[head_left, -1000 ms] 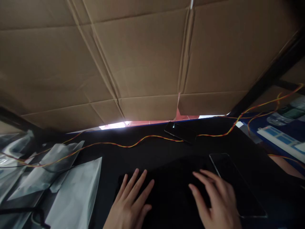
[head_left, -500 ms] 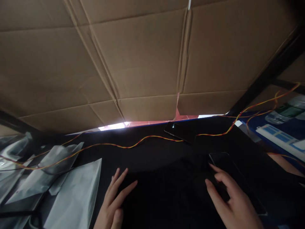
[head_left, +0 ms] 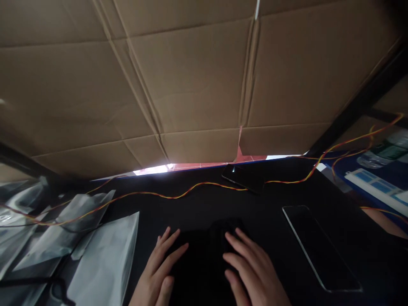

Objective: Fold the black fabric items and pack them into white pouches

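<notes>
Head view: cardboard [head_left: 197, 85] screens a black counter [head_left: 178, 208]; my left hand [head_left: 156, 270] spreads, grip empty; my right hand [head_left: 255, 272] half-curls at black cloth [head_left: 228, 224], hold impossible to tell.

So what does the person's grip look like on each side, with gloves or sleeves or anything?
The left grip is a bare hand with slim fingers, and the right grip is just the same. No glove, ring or bracelet shows. The picture's bottom edge cuts both off, so I can't see any sleeves.
</notes>
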